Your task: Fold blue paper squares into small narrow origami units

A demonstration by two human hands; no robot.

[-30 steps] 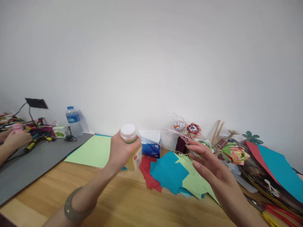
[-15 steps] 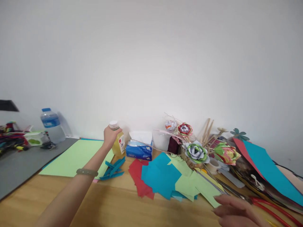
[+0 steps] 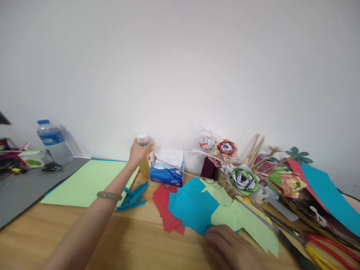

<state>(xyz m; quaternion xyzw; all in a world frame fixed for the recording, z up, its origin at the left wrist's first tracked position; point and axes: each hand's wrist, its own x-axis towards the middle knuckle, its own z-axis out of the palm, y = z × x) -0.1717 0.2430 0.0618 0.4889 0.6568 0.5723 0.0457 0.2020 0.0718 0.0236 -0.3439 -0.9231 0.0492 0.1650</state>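
Head view — left hand [image 3: 137, 153] clamped round yellow bottle [image 3: 144, 166]; right hand [image 3: 229, 245] by blue paper [image 3: 193, 205], grip unclear.

We see a white-capped plastic bottle of yellow liquid [image 3: 144, 168] upright near the wall [image 3: 168, 75]. Nearer us, blue paper sheets [image 3: 194, 205] overlap.

The wooden table [image 3: 152, 247] carries paper [image 3: 194, 204] and 1 tissue pack [image 3: 165, 174].

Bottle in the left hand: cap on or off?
On: the white cap covers the mouth of the bottle of yellow liquid in the left hand. How tight, I cannot tell.
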